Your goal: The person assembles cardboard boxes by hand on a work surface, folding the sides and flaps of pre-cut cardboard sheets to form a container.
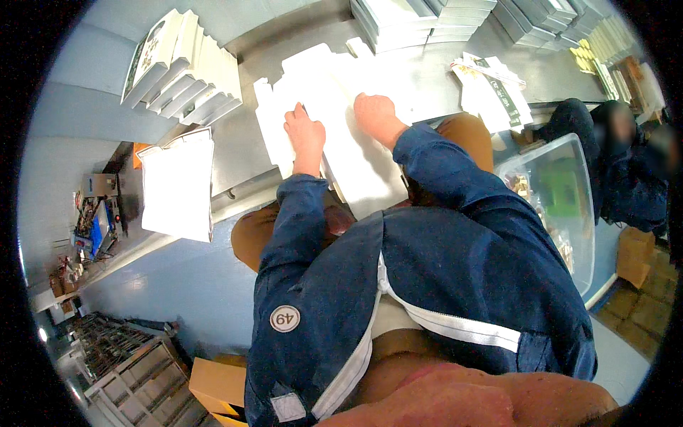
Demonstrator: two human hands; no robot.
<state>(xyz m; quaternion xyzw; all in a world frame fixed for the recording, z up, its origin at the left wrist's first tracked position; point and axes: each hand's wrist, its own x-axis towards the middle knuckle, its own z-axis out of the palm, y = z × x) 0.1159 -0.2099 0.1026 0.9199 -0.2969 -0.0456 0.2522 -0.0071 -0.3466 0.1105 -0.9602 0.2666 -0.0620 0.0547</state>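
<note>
A pile of flat white sheets (366,153), paper or thin card, lies on the metal table in front of me and overhangs its near edge. Glare washes out its details. My left hand (306,139) rests on the left part of the pile, index finger stretched forward and the other fingers partly bent. To its right, my right hand (379,117) is closed like a fist on the white sheets. Whatever its fingers pinch, if anything, is hidden from view.
A row of upright white boxes (188,67) stands at the left, near a stack of white sheets (178,185). More stacked boxes (398,25) line the back of the metal table (249,142). Printed flat pieces (491,89) and a clear plastic bin (587,213) are at the right, beside another person.
</note>
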